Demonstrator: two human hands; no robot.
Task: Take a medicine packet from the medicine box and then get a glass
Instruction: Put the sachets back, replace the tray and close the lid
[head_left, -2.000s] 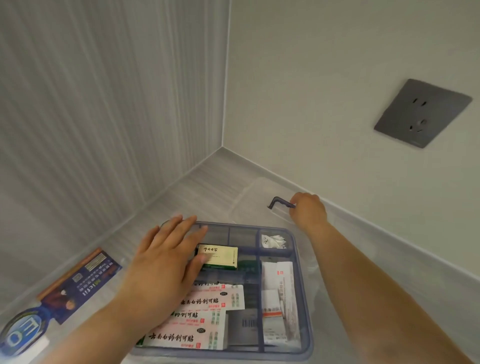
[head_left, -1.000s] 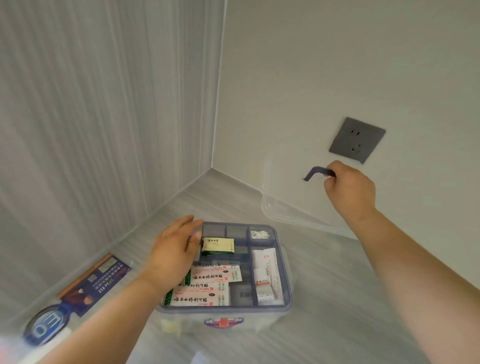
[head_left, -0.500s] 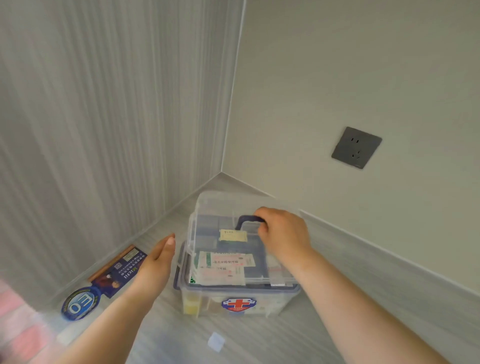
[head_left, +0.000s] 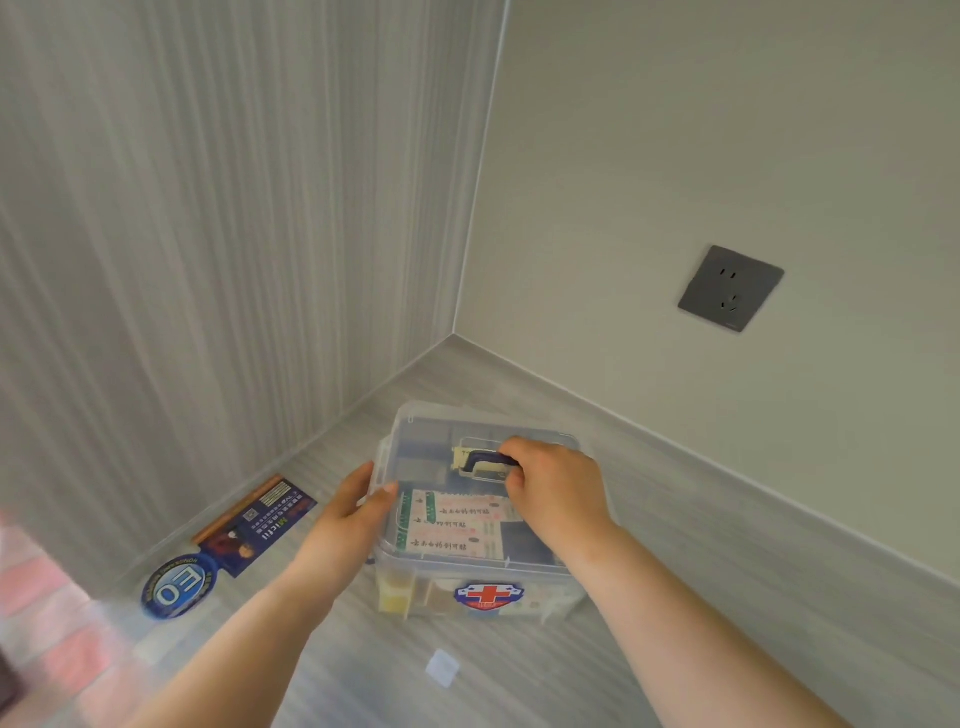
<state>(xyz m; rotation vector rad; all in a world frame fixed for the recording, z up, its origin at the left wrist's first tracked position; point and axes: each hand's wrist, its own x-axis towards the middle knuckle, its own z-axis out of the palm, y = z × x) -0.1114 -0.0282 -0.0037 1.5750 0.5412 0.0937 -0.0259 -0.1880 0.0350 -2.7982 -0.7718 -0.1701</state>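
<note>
A clear plastic medicine box (head_left: 483, 592) with a red cross sticker stands on the grey surface in the wall corner, its lid (head_left: 415, 431) down on it. My right hand (head_left: 553, 483) grips the dark blue handle (head_left: 485, 460) on the lid. At the box's left side my left hand (head_left: 358, 512) holds the lid's edge, thumb on top. Through the lid I see white medicine packets (head_left: 457, 527) with red print and a small yellow-green box. No glass is in view.
A dark blue leaflet (head_left: 257, 522) and a round blue sticker (head_left: 179, 584) lie on the surface to the left. A small clear square (head_left: 441, 667) lies in front of the box. A grey wall socket (head_left: 730, 288) is on the right wall. Something pink and blurred is at the far left.
My right hand swung the lid down from open onto the box, holding its handle. My left hand left the packets inside and moved to the box's left edge.
</note>
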